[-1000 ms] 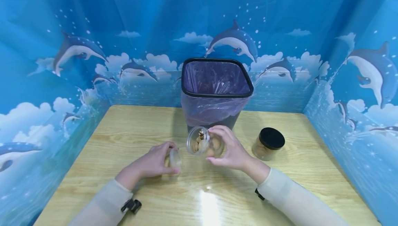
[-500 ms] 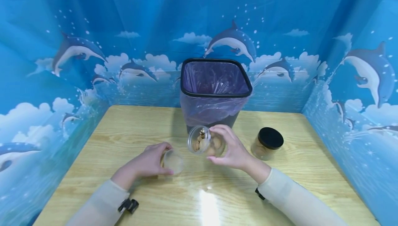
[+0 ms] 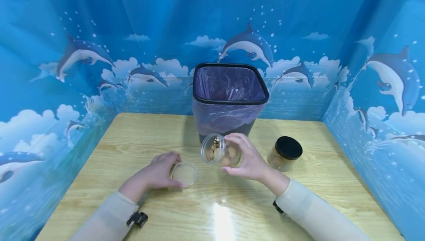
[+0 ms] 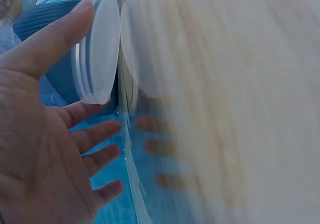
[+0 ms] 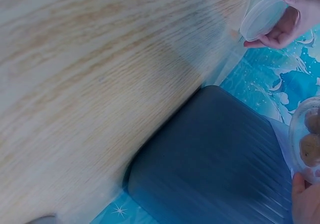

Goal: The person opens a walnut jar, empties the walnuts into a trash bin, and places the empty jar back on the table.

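Observation:
My left hand point(image 3: 158, 171) spans a round clear plastic lid point(image 3: 185, 174), thumb and fingers at its rim, low over the wooden table on the left. In the left wrist view, the translucent lid point(image 4: 102, 49) sits between thumb and index finger while the other fingers stay extended. My right hand point(image 3: 246, 160) grips a clear jar point(image 3: 205, 148) around its side, tilted with its uncovered mouth toward the left. Brown, walnut-like nuts point(image 3: 216, 153) lie inside. The right wrist view catches only part of this jar point(image 5: 296, 129) at its right edge.
A dark bin point(image 3: 229, 121) with a purple liner and black rim stands behind the jar. To the right is another clear jar point(image 3: 279, 160) with a black lid point(image 3: 289, 147) and brownish contents. Blue dolphin-print curtains point(image 3: 159, 31) enclose the wooden table point(image 3: 139, 134).
The clear lid has turned from nearly edge-on to lying flat, its face up, as my left hand shifted slightly left and lower. My right hand and its jar have hardly moved.

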A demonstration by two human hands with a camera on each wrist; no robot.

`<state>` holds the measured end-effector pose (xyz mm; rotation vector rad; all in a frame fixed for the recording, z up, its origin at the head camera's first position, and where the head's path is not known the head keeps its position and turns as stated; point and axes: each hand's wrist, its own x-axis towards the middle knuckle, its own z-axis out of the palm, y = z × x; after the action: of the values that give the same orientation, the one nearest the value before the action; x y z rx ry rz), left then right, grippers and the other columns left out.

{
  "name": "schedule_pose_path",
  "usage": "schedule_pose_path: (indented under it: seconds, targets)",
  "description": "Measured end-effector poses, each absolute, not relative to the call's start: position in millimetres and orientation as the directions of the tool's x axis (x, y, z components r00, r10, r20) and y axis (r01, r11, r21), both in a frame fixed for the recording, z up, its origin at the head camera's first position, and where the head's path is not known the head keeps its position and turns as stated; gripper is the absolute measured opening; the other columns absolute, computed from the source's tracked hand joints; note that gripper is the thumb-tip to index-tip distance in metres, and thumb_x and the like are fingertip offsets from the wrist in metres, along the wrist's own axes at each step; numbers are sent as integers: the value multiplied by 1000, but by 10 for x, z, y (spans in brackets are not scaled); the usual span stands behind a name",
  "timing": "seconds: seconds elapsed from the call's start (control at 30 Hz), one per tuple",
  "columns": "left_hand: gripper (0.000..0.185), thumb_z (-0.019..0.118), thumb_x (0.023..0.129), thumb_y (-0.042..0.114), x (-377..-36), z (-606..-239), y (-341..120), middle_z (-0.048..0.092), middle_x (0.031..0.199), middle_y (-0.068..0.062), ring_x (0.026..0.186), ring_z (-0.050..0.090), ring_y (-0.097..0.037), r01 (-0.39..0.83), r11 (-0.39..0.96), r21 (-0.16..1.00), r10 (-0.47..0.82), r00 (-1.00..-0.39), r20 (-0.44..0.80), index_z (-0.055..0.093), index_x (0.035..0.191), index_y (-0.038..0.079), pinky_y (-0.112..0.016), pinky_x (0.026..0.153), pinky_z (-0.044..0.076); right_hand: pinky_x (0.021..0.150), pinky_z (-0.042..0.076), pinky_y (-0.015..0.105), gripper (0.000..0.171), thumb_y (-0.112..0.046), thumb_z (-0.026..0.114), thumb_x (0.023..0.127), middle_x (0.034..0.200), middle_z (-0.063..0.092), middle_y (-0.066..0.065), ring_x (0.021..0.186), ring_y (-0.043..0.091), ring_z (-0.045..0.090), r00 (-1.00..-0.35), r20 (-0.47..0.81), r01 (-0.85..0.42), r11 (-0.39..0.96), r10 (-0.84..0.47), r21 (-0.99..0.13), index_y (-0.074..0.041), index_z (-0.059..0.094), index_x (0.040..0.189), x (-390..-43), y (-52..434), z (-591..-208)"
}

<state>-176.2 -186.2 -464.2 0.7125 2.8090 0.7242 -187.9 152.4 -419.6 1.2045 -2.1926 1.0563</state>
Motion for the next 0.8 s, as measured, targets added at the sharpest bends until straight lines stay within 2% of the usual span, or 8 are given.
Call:
schedule_pose_path:
  seconds: [0.3,0.8]
  targets:
    - [80,87,68,51,-1749,-4627,-1872,41,150,-26,140,33,-47,401,798,451,475,-878,-60,57,127,6,-67,113,21,111,39,40,88,-18,93,60,134,52,12,125,28,50,-535,665,-845,339,-521,-414,-6,50,137,-1884,1524,-4201]
    - [80,87,68,53,-1747,-4646,-1855,40,149,-29,139,34,-49,402,829,389,460,-885,-67,58,126,7,-66,111,24,111,39,37,90,-17,93,60,134,51,13,124,28,49,-521,677,-854,329,-520,-403,-5,49,137,-1882,1540,-4181]
